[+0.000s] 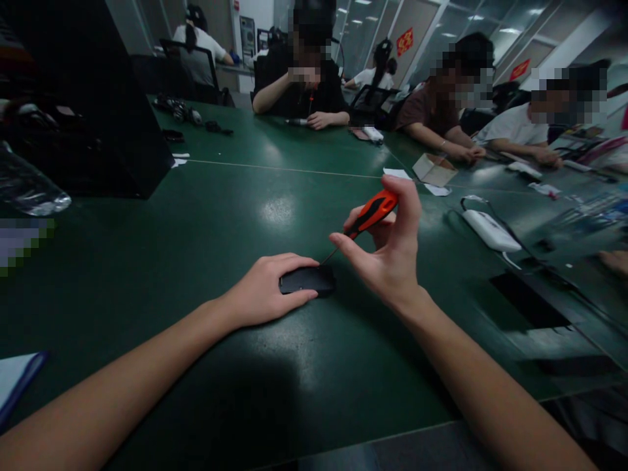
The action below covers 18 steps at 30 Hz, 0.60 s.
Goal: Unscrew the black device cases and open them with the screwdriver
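Observation:
A black computer mouse lies on the green table in front of me. My left hand grips it from the left, with the thumb along the near side and the fingers along the far side. In my right hand is a screwdriver with an orange and black handle, held tilted between the fingers. Its thin metal shaft points down to the left, and the tip meets the far edge of the mouse near my left fingertips. Whether the tip sits in a screw is too small to tell.
A tall black panel stands at the left, beside a clear plastic wrapping. To the right lie a white power strip with a cable and an open small box. Several people sit across the table.

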Tool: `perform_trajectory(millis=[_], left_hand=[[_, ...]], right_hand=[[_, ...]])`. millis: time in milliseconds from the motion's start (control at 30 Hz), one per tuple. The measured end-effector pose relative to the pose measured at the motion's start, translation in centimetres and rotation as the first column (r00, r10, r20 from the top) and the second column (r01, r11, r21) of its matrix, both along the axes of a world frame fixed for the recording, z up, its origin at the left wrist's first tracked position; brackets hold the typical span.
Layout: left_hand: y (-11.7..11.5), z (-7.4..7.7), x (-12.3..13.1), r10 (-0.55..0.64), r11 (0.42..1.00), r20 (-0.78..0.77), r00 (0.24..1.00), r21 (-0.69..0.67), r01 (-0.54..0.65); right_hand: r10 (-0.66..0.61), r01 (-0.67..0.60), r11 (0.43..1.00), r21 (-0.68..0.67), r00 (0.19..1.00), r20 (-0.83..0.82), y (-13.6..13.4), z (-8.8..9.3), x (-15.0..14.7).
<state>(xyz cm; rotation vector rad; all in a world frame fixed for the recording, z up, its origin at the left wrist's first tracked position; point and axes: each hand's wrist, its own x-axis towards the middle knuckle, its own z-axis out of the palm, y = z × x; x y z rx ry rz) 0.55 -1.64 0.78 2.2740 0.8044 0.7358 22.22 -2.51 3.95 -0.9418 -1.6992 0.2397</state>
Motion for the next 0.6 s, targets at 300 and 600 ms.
perform_trajectory(millis=[300,600], left_hand=[[0.13,0.06,-0.23,0.013,1.000,-0.018,1.000,-0.005,-0.013],[0.15,0.21,-0.28,0.014,1.000,-0.025,1.000,-0.023,-0.015]], right_hand=[[0.068,-0.066,0.995,-0.075,0.997,0.022,0.27,0.42,0.14],[0.047,-0.047,0.999,0.008,0.999,0.015,0.81,-0.14,0.98]])
